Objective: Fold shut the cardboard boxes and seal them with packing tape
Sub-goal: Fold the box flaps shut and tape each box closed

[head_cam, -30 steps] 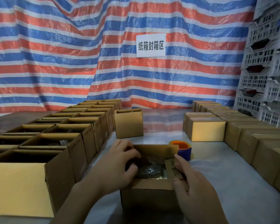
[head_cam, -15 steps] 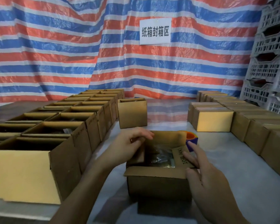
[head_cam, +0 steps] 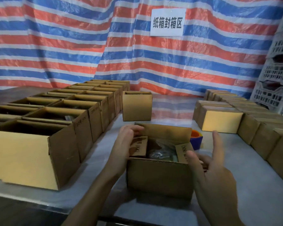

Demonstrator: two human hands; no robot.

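Both side flaps now lean inward over the cardboard box [head_cam: 158, 176], and our right index finger has lifted clear of it.

Our left hand [head_cam: 129, 142] lies on the left side flap [head_cam: 138, 146], fingers curled over it beside the upright far flap [head_cam: 167, 134]; our right hand [head_cam: 217, 180] sets its thumb on the right side flap [head_cam: 182, 152], lower fingers bent against the box's right wall, index finger straight and raised. The box stands near the front edge of the table [head_cam: 238, 152], bagged contents showing between the flaps. The tape roll [head_cam: 196, 140] sits just behind its far right corner. Rows of open boxes [head_cam: 82, 115] line the left, closed boxes [head_cam: 222, 121] the right, one lone box [head_cam: 136, 106] stands beyond; we have bare table on either side of our box and ahead of it.
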